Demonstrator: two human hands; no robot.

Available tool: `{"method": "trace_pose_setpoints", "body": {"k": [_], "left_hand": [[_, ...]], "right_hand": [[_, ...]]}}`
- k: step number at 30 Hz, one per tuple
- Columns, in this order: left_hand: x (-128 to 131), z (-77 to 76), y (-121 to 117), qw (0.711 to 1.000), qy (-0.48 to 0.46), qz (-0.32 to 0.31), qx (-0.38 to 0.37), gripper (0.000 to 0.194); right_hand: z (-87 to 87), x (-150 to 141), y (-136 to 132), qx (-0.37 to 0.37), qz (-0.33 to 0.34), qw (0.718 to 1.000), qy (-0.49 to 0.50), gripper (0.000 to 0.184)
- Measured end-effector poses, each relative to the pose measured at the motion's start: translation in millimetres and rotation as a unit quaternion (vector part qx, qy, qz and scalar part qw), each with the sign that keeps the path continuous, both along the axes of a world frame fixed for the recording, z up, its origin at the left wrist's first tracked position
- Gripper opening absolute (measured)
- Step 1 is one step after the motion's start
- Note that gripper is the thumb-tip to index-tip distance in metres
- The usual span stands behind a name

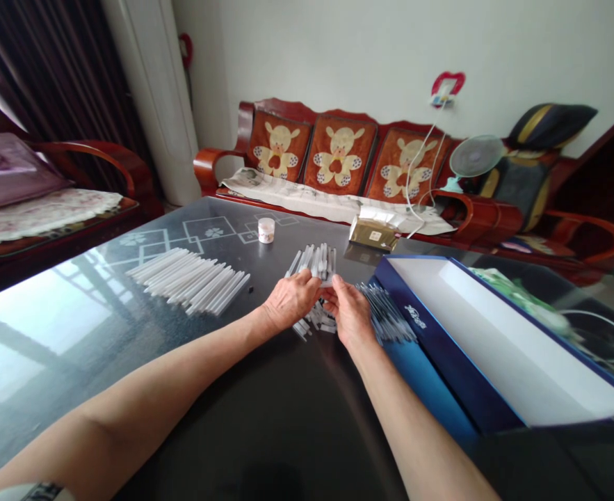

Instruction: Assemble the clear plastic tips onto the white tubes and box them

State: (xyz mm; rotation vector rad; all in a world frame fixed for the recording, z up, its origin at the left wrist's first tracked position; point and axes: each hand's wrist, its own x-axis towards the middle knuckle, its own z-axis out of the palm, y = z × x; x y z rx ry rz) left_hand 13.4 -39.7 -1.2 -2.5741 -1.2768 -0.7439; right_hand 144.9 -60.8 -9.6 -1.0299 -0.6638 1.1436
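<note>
Over the middle of the table, my left hand [295,298] and my right hand [352,312] are closed close together on a short pale piece [326,282]. Fingers cover most of it, so its exact kind is hidden. Just beyond them lies a bunch of clear, pen-like tubes [314,257]. Small whitish, cap-like pieces [323,319] are scattered beneath my hands. To the right of my right hand is a pile of thin dark sticks [390,313] resembling pen refills. White pen-like sticks [189,278] lie side by side to the left.
A large blue box with a white inside [494,334] stands open at the right. Farther back are a small white tub [265,231] and a tissue box [373,234]. A wooden sofa [338,154] and a fan [476,156] stand beyond the dark glossy table [223,417].
</note>
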Motion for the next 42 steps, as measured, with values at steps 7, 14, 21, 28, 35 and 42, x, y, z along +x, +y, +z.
{"method": "trace_pose_setpoints", "body": {"k": [7, 14, 21, 28, 35, 42], "left_hand": [[3, -4.5, -2, 0.998, -0.036, -0.018, 0.041, 0.026], [1, -9.6, 2, 0.998, -0.035, -0.021, 0.053, 0.028], [4, 2.2, 3, 0.985, -0.13, -0.059, -0.097, 0.03], [-1, 18.6, 8, 0.762, -0.336, -0.126, -0.539, 0.043], [6, 13.3, 0, 0.935, -0.242, -0.031, -0.256, 0.028], [8, 10.8, -8, 0.982, -0.154, -0.022, -0.111, 0.026]], "right_hand": [[3.0, -5, -1, -0.005, -0.028, 1.0, 0.008, 0.036], [0.8, -7, 1, 0.017, -0.038, 0.997, 0.071, 0.034], [-3.8, 8, 5, 0.086, 0.0, 0.996, 0.005, 0.035], [-6.0, 13, 7, 0.123, 0.098, 0.987, 0.029, 0.032], [-3.5, 9, 5, 0.069, 0.068, 0.994, 0.049, 0.032], [0.6, 4, 4, 0.06, 0.0, 0.997, 0.043, 0.034]]}}
